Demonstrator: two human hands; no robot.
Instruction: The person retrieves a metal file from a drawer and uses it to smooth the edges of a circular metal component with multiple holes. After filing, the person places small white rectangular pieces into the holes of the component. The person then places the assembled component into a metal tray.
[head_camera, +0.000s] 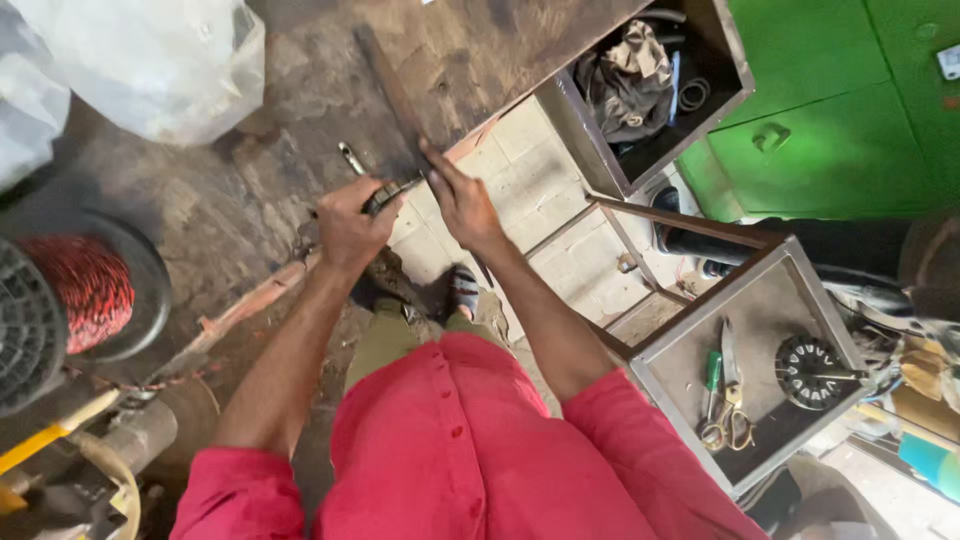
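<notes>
My left hand (350, 222) is closed around a dark metal tool (392, 192) at the edge of a worn, dark workbench (250, 190). My right hand (462, 200) lies just to its right, with fingers pointing up along a long flat dark strip (392, 92) that lies on the bench; I cannot tell whether it grips the strip or only presses on it. A small shiny metal piece (351, 158) lies on the bench just above my left hand. Red sleeves cover both upper arms.
A spool of red wire (85, 285) sits at the left, a clear plastic bag (150, 60) at the top left. An open drawer (640, 90) holds rags. A grey tray (770, 300) at right holds scissors (730, 395), a green screwdriver (712, 372) and a round black part (808, 370). Green cabinet (850, 110) behind.
</notes>
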